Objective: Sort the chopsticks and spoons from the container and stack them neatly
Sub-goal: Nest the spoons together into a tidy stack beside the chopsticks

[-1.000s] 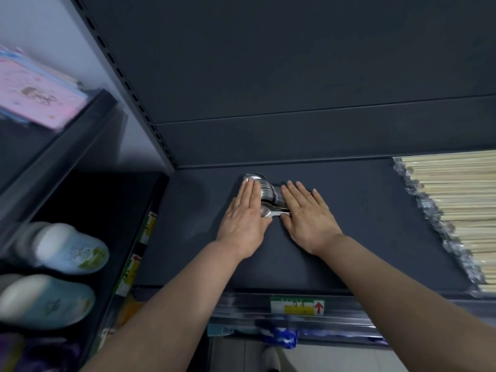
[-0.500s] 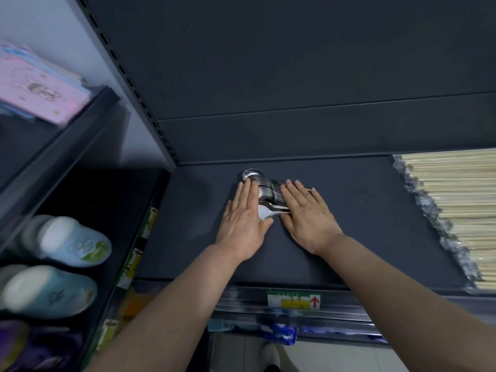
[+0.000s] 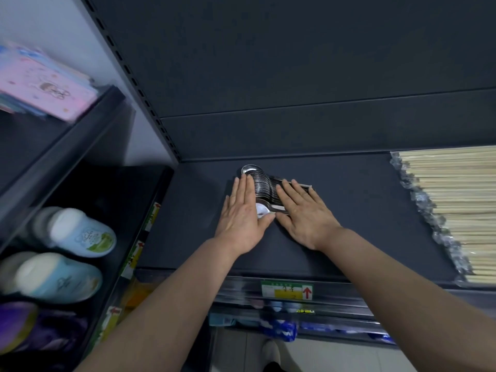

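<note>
Far left, blue bottles lie on a side shelf. On the dark shelf in the middle, the left hand is flat, fingers straight, pressed against the left side of a row of shiny spoons. The right hand is flat too, pressing the row's right side. Neither hand grips anything. Far right, wrapped chopsticks lie stacked on the same shelf.

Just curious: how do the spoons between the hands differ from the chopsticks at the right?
The spoons are shiny metal, the chopsticks pale wood. The spoons lie bare in an overlapped row, the chopsticks in clear wrap. The left hand and right hand flank the spoons; nothing touches the chopsticks. Both lie on the dark shelf.
</note>
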Tool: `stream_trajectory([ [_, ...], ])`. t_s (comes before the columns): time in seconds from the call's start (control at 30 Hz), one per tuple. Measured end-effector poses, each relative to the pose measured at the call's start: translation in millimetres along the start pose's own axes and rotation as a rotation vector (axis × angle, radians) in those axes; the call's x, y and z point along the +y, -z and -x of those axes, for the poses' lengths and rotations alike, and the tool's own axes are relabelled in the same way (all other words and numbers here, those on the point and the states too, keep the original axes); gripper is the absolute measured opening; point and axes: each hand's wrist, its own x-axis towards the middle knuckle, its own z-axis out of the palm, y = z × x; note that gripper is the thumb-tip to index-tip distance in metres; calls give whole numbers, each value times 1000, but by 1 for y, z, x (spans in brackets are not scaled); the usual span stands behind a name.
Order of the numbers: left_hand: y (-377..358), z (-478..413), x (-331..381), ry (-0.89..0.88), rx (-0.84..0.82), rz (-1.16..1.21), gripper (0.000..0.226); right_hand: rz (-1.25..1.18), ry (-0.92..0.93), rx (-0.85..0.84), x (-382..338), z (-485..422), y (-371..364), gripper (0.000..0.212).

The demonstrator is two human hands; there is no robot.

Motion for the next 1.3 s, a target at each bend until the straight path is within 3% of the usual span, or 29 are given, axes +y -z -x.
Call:
stream_trajectory([
  [0.23,1,-17,-6,-32,-37,6,81,-29,-22,9,-3,1,-1,64],
  [1.3,-5,23,-1,29,-67,-4,84,-26,11,-75,-9,32,3,66],
])
